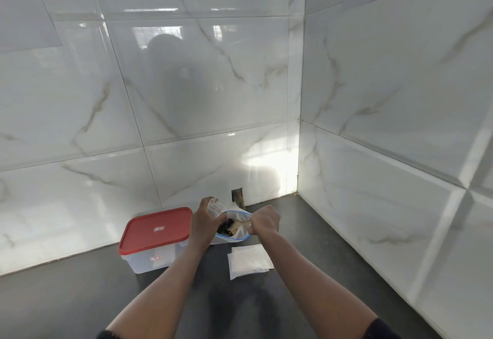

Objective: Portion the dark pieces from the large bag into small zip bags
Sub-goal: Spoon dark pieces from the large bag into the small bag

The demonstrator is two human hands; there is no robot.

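Observation:
A large clear bag [241, 217] with a blue zip rim stands open on the dark counter near the wall. Dark pieces [226, 226] show inside it. My left hand [205, 221] grips a small clear zip bag [216, 206], held upright just left of the large bag's mouth. My right hand [264, 222] holds a pale spoon [240, 223] whose bowl reaches into the large bag among the dark pieces. A small stack of empty zip bags [249, 261] lies flat on the counter in front of the large bag.
A clear plastic box with a red lid [157, 229] sits to the left, close to my left wrist. Glossy marble-tiled walls meet in a corner behind and to the right. A small hole in the wall [238, 196] is behind the bags. The dark counter [80, 298] stretches toward me.

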